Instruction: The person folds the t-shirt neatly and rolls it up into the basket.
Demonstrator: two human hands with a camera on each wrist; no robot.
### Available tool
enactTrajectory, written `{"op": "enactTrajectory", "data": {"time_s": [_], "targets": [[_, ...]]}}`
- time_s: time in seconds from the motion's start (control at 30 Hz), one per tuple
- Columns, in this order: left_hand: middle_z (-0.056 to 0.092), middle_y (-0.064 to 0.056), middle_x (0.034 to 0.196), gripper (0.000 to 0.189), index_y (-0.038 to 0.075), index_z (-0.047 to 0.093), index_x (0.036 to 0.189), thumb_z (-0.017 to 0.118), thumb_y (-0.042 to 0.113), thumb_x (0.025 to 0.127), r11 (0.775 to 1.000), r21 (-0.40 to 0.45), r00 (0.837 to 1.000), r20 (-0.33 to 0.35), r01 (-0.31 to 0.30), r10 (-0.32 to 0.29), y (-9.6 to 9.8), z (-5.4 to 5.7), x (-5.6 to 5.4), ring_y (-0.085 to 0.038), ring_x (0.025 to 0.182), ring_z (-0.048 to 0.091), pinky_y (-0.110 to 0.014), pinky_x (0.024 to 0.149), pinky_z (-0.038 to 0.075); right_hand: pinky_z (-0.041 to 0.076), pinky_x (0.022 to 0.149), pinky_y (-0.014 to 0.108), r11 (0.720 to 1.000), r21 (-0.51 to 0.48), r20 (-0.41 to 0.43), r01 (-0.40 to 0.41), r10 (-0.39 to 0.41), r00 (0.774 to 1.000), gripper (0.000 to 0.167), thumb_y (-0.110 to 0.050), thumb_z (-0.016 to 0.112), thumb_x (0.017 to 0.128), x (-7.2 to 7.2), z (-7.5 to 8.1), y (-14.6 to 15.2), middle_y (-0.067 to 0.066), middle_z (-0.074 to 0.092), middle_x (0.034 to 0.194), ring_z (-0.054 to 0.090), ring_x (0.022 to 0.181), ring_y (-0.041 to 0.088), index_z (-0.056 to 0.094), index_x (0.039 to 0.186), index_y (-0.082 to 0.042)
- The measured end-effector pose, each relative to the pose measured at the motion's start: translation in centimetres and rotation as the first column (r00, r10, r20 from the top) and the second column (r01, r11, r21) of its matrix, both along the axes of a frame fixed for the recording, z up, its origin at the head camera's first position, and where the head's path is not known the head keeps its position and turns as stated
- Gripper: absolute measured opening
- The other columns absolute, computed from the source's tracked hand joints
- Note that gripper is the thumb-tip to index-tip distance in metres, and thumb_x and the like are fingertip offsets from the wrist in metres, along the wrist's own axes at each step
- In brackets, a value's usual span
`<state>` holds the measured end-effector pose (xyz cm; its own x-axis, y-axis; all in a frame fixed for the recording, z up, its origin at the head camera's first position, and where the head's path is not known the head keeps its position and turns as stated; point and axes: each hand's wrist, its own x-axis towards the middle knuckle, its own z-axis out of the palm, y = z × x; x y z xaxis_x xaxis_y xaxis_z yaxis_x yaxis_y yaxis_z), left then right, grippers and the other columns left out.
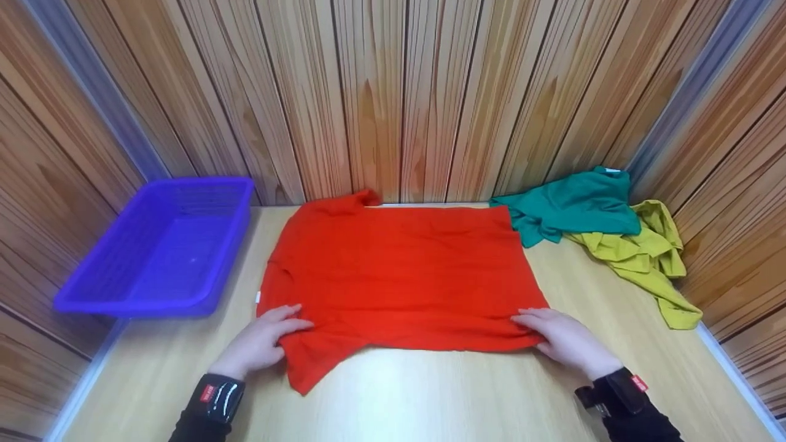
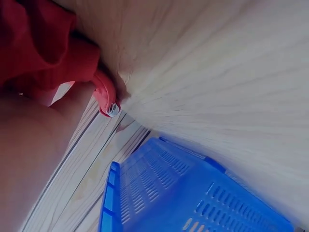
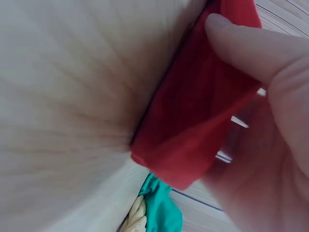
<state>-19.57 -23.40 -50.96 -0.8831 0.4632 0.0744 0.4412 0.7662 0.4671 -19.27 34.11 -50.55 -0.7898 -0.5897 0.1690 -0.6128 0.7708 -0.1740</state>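
A red-orange T-shirt (image 1: 405, 270) lies spread on the table, its collar side to the left and its hem to the right. My left hand (image 1: 261, 341) pinches the near shoulder by the sleeve, fingers on top of the cloth; in the left wrist view, folds of the shirt (image 2: 53, 53) bunch above the hand. At the near hem corner, my right hand (image 1: 562, 337) pinches the fabric. The right wrist view shows the thumb against the shirt (image 3: 193, 121), with the cloth edge raised a little. The near sleeve points toward me, and the far sleeve lies folded by the wall.
A purple-blue plastic basket (image 1: 212, 288) stands at the left. At the back right a green garment (image 1: 577, 205) lies crumpled, partly over a yellow-green one (image 1: 651, 264). Wood-patterned walls (image 1: 381, 104) enclose the back and both sides of the table (image 1: 430, 399).
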Motion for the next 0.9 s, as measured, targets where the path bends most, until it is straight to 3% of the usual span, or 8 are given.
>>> {"op": "enactTrajectory", "data": {"time_s": [0.17,0.3,0.4,0.5,0.57,0.7,0.83,0.9], "targets": [[0.049,-0.009,0.146,0.058,0.023,0.072,0.121,0.065,-0.012,0.076,0.993,0.114,0.999,-0.033,0.030,-0.026,-0.4,0.1,0.2,-0.038,0.137,0.037,-0.060,0.102,0.040,0.051,0.084,0.035,0.992,-0.114,-0.137,-0.058,0.043,0.990,0.039,0.007,0.080,0.068,-0.1,-0.2,0.2,-0.004,0.062,0.100,0.059,0.095,0.018,0.065,0.098,-0.014],[0.062,-0.002,0.127,0.047,0.017,0.076,0.110,0.062,-0.014,0.077,0.971,0.235,0.999,-0.036,0.034,-0.026,-0.2,0.6,-0.1,-0.030,0.123,0.050,-0.055,0.099,0.044,0.045,0.079,0.026,0.979,-0.184,-0.193,-0.084,0.047,0.980,0.031,0.000,0.084,0.072,-0.4,0.0,0.1,-0.010,0.056,0.091,0.054,0.086,0.011,0.064,0.087,-0.019],[0.065,-0.001,0.110,0.038,0.010,0.074,0.109,0.059,-0.011,0.081,0.948,0.311,0.997,0.042,-0.073,0.063,0.5,1.3,-0.7,-0.025,0.106,0.057,-0.051,0.097,0.046,0.047,0.077,0.029,0.970,-0.241,-0.185,-0.023,-0.023,0.983,0.026,-0.001,0.082,0.076,-0.9,0.4,0.0,-0.010,0.058,0.088,0.055,0.084,0.012,0.065,0.086,-0.017],[0.067,-0.004,0.099,0.030,0.005,0.073,0.105,0.058,-0.010,0.083,0.916,0.347,0.979,0.088,-0.201,0.181,1.4,2.3,-2.0,-0.024,0.094,0.059,-0.047,0.090,0.049,0.051,0.077,0.038,0.953,-0.288,-0.124,0.096,-0.137,0.983,0.020,0.001,0.078,0.081,-1.7,0.9,-0.2,-0.006,0.062,0.087,0.058,0.083,0.016,0.067,0.089,-0.013],[0.068,-0.007,0.097,0.026,0.003,0.072,0.102,0.059,-0.010,0.083,0.899,0.351,0.965,0.080,-0.263,0.252,1.9,3.0,-3.2,-0.026,0.092,0.061,-0.046,0.088,0.050,0.052,0.078,0.043,0.938,-0.301,-0.075,0.173,-0.204,0.976,0.013,0.000,0.074,0.085,-2.4,1.1,-0.2,-0.001,0.064,0.088,0.060,0.084,0.020,0.068,0.091,-0.010],[0.068,-0.010,0.091,0.018,0.001,0.070,0.093,0.061,-0.007,0.080,0.904,0.301,0.940,-0.061,-0.303,0.335,2.8,3.9,-5.7,-0.030,0.090,0.063,-0.048,0.084,0.049,0.051,0.083,0.050,0.913,-0.301,-0.013,0.276,-0.293,0.956,0.006,-0.002,0.070,0.089,-4.0,1.3,-0.1,0.008,0.066,0.091,0.062,0.086,0.029,0.068,0.094,-0.005],[0.068,-0.012,0.092,0.014,0.004,0.068,0.096,0.065,0.001,0.083,0.907,0.176,0.903,-0.137,-0.382,0.407,3.5,3.8,-7.7,-0.033,0.090,0.063,-0.052,0.080,0.049,0.050,0.085,0.052,0.903,-0.284,0.034,0.322,-0.326,0.945,0.006,-0.003,0.069,0.090,-5.6,0.9,-0.2,0.012,0.066,0.091,0.062,0.087,0.034,0.068,0.095,-0.002],[0.068,-0.014,0.095,0.018,0.004,0.067,0.102,0.068,0.004,0.084,0.905,0.112,0.893,-0.154,-0.410,0.423,3.8,3.3,-8.3,-0.035,0.093,0.063,-0.055,0.081,0.048,0.050,0.086,0.053,0.907,-0.254,0.060,0.335,-0.331,0.942,0.006,-0.004,0.069,0.090,-6.3,0.6,-0.3,0.013,0.066,0.091,0.061,0.087,0.035,0.068,0.095,-0.001]]}}
